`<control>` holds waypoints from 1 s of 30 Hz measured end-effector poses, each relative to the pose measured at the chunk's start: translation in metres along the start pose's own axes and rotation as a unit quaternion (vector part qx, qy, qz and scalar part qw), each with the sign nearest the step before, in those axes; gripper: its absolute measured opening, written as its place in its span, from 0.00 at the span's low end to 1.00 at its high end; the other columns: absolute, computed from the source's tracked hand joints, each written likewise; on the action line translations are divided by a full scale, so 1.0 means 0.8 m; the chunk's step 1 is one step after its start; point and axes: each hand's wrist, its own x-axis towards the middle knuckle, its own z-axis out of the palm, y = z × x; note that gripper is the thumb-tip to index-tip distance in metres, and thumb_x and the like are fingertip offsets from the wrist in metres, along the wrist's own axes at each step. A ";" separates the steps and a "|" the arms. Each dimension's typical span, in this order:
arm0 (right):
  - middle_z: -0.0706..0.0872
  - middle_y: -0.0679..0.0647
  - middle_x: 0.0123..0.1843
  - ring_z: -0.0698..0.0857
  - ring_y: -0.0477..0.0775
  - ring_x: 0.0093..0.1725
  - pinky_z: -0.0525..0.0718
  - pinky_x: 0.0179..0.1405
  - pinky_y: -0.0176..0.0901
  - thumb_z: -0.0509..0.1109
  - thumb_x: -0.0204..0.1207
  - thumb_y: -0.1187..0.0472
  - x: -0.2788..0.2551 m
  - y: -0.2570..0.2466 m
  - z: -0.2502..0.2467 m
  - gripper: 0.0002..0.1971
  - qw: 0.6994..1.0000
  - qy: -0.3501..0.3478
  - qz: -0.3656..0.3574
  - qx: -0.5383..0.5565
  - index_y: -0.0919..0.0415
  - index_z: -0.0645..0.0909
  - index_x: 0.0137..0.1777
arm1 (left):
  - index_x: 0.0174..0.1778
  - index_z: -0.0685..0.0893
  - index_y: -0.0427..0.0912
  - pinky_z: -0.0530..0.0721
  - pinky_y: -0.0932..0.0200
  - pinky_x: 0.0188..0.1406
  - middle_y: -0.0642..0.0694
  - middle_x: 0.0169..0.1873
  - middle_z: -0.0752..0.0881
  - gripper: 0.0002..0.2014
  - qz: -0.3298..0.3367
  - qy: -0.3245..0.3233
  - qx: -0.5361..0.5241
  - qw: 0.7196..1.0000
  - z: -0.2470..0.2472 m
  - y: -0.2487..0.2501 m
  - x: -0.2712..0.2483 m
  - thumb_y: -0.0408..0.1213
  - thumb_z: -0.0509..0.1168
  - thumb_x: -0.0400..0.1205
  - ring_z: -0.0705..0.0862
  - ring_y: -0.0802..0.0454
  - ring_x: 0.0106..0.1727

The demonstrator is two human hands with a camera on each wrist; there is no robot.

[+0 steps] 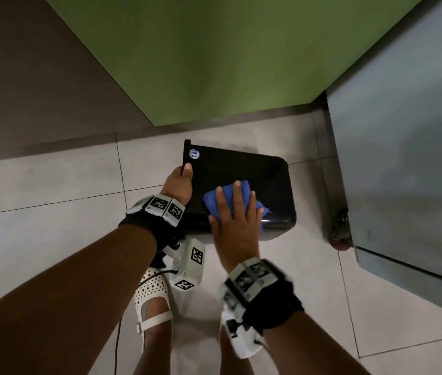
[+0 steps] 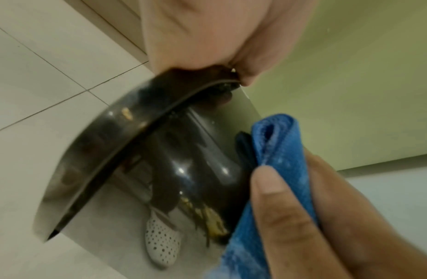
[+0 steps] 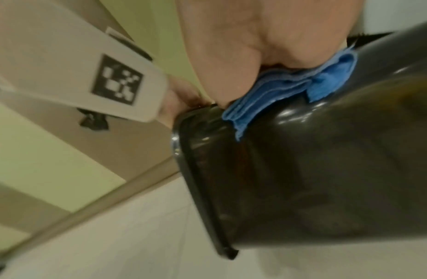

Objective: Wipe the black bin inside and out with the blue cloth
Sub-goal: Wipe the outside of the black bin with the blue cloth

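Observation:
The black bin (image 1: 244,169) lies tipped on its side above the tiled floor, with its rim to the left. My left hand (image 1: 180,180) grips the rim, thumb on the outer wall; its fingers are hidden. The folded blue cloth (image 1: 210,200) lies on the bin's upper side wall. My right hand (image 1: 237,212) presses it down with spread, straight fingers. In the left wrist view the glossy bin wall (image 2: 198,169) shows beside the cloth (image 2: 279,147). The right wrist view shows the cloth (image 3: 279,90) squeezed between palm and bin (image 3: 315,169).
A green wall panel (image 1: 214,63) stands behind the bin. A grey cabinet (image 1: 404,158) is close on the right, with a dirty caster (image 1: 340,234) at its foot. My foot in a white perforated shoe (image 1: 152,301) stands just below the bin.

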 end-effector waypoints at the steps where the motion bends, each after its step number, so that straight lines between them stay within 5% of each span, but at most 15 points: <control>1: 0.68 0.61 0.79 0.67 0.73 0.76 0.60 0.69 0.67 0.48 0.77 0.44 0.003 0.010 -0.001 0.27 1.000 0.015 -0.007 0.001 0.49 0.62 0.76 | 0.72 0.72 0.35 0.68 0.50 0.73 0.35 0.72 0.75 0.24 0.001 0.004 -0.003 1.000 -0.001 0.001 0.000 0.47 0.45 0.88 0.73 0.38 0.73; 5: 0.48 0.57 0.85 0.49 0.70 0.82 0.49 0.78 0.68 0.47 0.83 0.44 0.030 0.065 -0.020 0.27 0.992 0.040 0.107 0.046 0.47 0.53 0.81 | 0.72 0.71 0.35 0.68 0.49 0.72 0.36 0.71 0.75 0.25 0.002 0.007 -0.011 1.000 0.004 -0.001 0.004 0.48 0.43 0.88 0.73 0.38 0.72; 10: 0.52 0.61 0.83 0.60 0.68 0.79 0.63 0.78 0.61 0.52 0.84 0.50 0.055 0.116 -0.042 0.27 0.943 0.039 0.259 0.205 0.50 0.51 0.81 | 0.68 0.75 0.36 0.71 0.43 0.74 0.37 0.66 0.80 0.26 0.007 0.017 -0.047 0.999 0.008 -0.014 -0.001 0.51 0.44 0.87 0.77 0.37 0.68; 17: 0.75 0.63 0.68 0.80 0.61 0.62 0.79 0.59 0.50 0.51 0.85 0.50 0.049 0.118 -0.058 0.22 0.924 0.107 0.235 0.282 0.60 0.67 0.73 | 0.69 0.76 0.40 0.69 0.40 0.76 0.36 0.68 0.79 0.28 -0.008 0.018 -0.057 0.998 -0.006 -0.023 -0.003 0.55 0.44 0.85 0.77 0.37 0.69; 22: 0.80 0.54 0.46 0.79 0.49 0.45 0.74 0.42 0.36 0.53 0.85 0.53 0.049 0.105 -0.089 0.17 0.862 0.225 0.246 0.383 0.64 0.75 0.61 | 0.67 0.78 0.40 0.71 0.46 0.72 0.35 0.65 0.81 0.36 -0.025 0.030 -0.037 0.999 -0.016 -0.044 0.000 0.62 0.38 0.83 0.78 0.36 0.67; 26: 0.80 0.52 0.49 0.77 0.44 0.46 0.71 0.35 0.19 0.54 0.85 0.54 0.055 0.109 -0.113 0.16 0.838 0.254 0.247 0.415 0.62 0.76 0.64 | 0.65 0.79 0.37 0.74 0.42 0.70 0.31 0.62 0.83 0.42 -0.044 0.035 -0.031 0.998 -0.012 -0.057 0.010 0.66 0.33 0.80 0.80 0.34 0.64; 30: 0.83 0.63 0.59 0.78 0.50 0.50 0.69 0.40 0.27 0.54 0.85 0.55 0.066 0.126 -0.118 0.18 0.841 0.258 0.252 0.404 0.66 0.76 0.65 | 0.68 0.77 0.37 0.73 0.39 0.72 0.30 0.63 0.82 0.45 -0.076 0.033 -0.057 0.995 -0.008 -0.070 0.025 0.68 0.32 0.78 0.79 0.33 0.65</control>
